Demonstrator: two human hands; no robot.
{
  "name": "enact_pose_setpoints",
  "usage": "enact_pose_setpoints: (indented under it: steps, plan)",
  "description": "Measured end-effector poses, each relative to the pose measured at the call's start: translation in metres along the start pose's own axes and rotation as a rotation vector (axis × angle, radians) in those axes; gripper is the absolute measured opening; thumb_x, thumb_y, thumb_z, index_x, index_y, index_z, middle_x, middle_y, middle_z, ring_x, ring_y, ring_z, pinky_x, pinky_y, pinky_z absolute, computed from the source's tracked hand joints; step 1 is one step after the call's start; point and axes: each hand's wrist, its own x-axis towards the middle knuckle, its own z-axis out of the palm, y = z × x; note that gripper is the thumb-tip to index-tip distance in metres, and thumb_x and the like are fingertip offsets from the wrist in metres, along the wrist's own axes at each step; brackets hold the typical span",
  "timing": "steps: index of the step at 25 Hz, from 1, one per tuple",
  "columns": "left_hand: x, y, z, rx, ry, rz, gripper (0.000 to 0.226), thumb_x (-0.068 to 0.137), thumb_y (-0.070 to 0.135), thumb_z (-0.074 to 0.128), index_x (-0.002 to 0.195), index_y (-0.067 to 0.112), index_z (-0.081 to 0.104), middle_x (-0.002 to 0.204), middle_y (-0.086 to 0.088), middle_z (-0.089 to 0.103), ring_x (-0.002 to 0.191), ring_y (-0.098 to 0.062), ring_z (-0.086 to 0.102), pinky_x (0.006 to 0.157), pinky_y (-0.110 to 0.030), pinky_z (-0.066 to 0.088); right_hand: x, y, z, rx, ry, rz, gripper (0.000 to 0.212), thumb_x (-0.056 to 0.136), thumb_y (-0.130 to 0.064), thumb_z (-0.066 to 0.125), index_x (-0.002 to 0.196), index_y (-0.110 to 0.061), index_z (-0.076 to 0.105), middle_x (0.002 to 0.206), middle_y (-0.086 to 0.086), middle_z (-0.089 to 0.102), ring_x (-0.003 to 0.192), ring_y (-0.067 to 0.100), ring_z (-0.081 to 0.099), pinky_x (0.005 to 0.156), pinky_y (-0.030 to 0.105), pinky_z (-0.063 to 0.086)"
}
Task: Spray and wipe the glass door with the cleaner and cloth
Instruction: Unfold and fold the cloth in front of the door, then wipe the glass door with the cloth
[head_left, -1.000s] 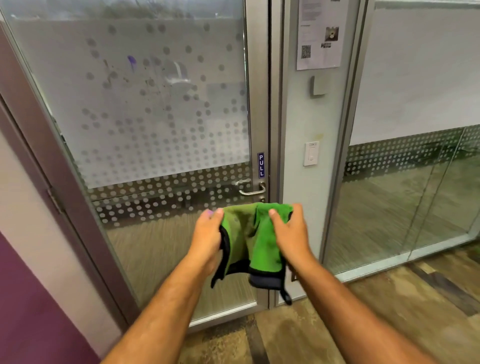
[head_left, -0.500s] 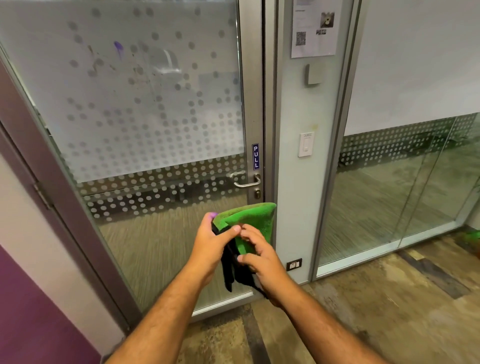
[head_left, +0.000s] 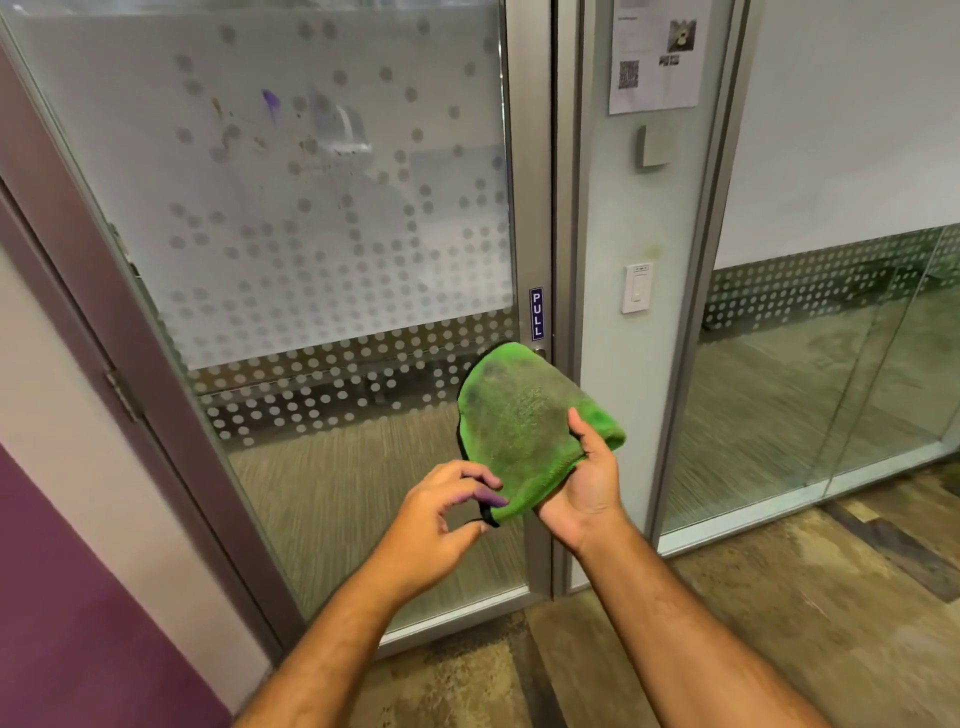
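Observation:
The glass door (head_left: 322, 218) fills the left and middle of the view, frosted with a dot pattern and marked by purple and brown smudges near its top. A green cloth (head_left: 519, 426), folded and greyed with dirt, lies over my right hand (head_left: 587, 483), palm up, in front of the door's lock side. My left hand (head_left: 441, 514) hovers just left of the cloth's black-trimmed lower edge, fingers curled and apart, fingertips at or near the cloth. No cleaner bottle is in view. The cloth hides the door handle.
A blue PULL sign (head_left: 536, 313) sits on the door frame above the cloth. A wall strip to the right carries a light switch (head_left: 638, 288) and a paper notice (head_left: 653, 54). Further right stands a fixed glass panel (head_left: 831, 364). A purple wall (head_left: 62, 597) lies at left.
The cloth went from being stretched between both hands to folded and laid across my right palm. My left hand has drawn back from it. The view tilted slightly upward.

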Motion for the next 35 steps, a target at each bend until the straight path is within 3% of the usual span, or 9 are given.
enact_pose_setpoints:
  steps: [3, 5, 8, 10, 14, 17, 22, 31, 35]
  plan:
    - [-0.008, -0.016, -0.016, -0.095, 0.085, -0.034, 0.021, 0.084, 0.0, 0.075, 0.092, 0.019, 0.079, 0.103, 0.004, 0.075, 0.106, -0.016, 0.071, 0.099, -0.029, 0.054, 0.008, 0.007, 0.002, -0.061, -0.005, -0.018, 0.055, 0.089, -0.042, 0.066, 0.134, -0.011, 0.072, 0.134, 0.018, 0.074, 0.113, 0.034, 0.077, 0.091, 0.05, 0.062]
    - [-0.006, -0.028, -0.018, -0.261, 0.231, -0.282, 0.013, 0.091, 0.009, 0.075, 0.094, 0.022, 0.077, 0.099, 0.006, 0.076, 0.103, -0.016, 0.071, 0.096, -0.03, 0.056, 0.016, 0.014, -0.002, -0.078, -0.024, 0.012, 0.048, 0.088, -0.041, 0.066, 0.124, -0.013, 0.08, 0.133, 0.018, 0.075, 0.113, 0.036, 0.077, 0.087, 0.051, 0.065]
    - [0.005, -0.049, -0.012, -0.608, 0.357, -0.748, 0.016, 0.103, 0.037, 0.065, 0.108, 0.022, 0.067, 0.115, 0.003, 0.074, 0.114, -0.018, 0.069, 0.09, -0.041, 0.058, 0.031, 0.028, -0.004, -0.073, -0.007, 0.066, 0.044, 0.086, -0.041, 0.067, 0.115, -0.013, 0.084, 0.128, 0.019, 0.077, 0.109, 0.037, 0.078, 0.085, 0.052, 0.065]
    - [0.017, -0.065, -0.008, -0.727, 0.361, -0.8, 0.024, 0.104, 0.044, 0.06, 0.119, 0.025, 0.063, 0.128, 0.001, 0.073, 0.122, -0.016, 0.069, 0.088, -0.041, 0.061, 0.045, 0.036, -0.005, -0.037, -0.013, 0.064, 0.044, 0.081, -0.036, 0.07, 0.114, -0.01, 0.084, 0.124, 0.019, 0.078, 0.107, 0.037, 0.078, 0.089, 0.053, 0.064]
    - [0.059, -0.092, -0.019, -0.777, 0.438, -0.698, 0.025, 0.102, 0.022, 0.068, 0.127, 0.027, 0.067, 0.131, 0.0, 0.073, 0.117, -0.016, 0.073, 0.086, -0.033, 0.064, 0.087, 0.053, -0.002, -0.012, -0.105, 0.045, 0.064, 0.073, -0.008, 0.071, 0.137, -0.001, 0.067, 0.134, 0.025, 0.071, 0.119, 0.043, 0.071, 0.109, 0.06, 0.051]
    - [0.104, -0.118, -0.049, -0.588, 0.509, -0.579, 0.03, 0.099, 0.005, 0.069, 0.12, 0.026, 0.069, 0.123, 0.004, 0.074, 0.097, 0.001, 0.075, 0.077, -0.018, 0.06, 0.138, 0.058, 0.016, -0.069, -0.107, 0.129, 0.053, 0.092, -0.016, 0.062, 0.142, 0.002, 0.063, 0.141, 0.026, 0.067, 0.128, 0.042, 0.068, 0.111, 0.058, 0.052]
    - [0.163, -0.152, -0.117, -0.05, 0.53, -0.436, 0.036, 0.092, 0.008, 0.077, 0.126, 0.017, 0.068, 0.136, -0.004, 0.063, 0.128, -0.017, 0.061, 0.111, -0.035, 0.05, 0.215, 0.05, 0.065, -0.15, -0.173, 0.039, 0.043, 0.099, -0.037, 0.062, 0.128, -0.009, 0.077, 0.14, 0.018, 0.071, 0.128, 0.032, 0.07, 0.101, 0.049, 0.061]
    - [0.24, -0.162, -0.28, 0.513, 0.699, -0.174, 0.05, 0.094, 0.035, 0.075, 0.14, 0.027, 0.058, 0.154, 0.005, 0.045, 0.146, -0.011, 0.04, 0.118, -0.029, 0.035, 0.309, 0.038, 0.189, -0.525, -0.022, -0.375, 0.015, 0.097, -0.039, 0.074, 0.096, -0.025, 0.079, 0.098, -0.011, 0.081, 0.104, 0.014, 0.074, 0.103, 0.044, 0.056]
    - [0.256, -0.173, -0.353, 0.644, 0.83, -0.097, 0.066, 0.095, 0.04, 0.074, 0.152, 0.018, 0.048, 0.165, -0.003, 0.038, 0.154, -0.021, 0.033, 0.122, -0.028, 0.03, 0.325, 0.051, 0.23, -0.813, 0.041, -0.581, 0.053, 0.097, -0.064, 0.06, 0.067, -0.022, 0.075, 0.065, -0.01, 0.076, 0.07, 0.0, 0.073, 0.081, 0.036, 0.054]
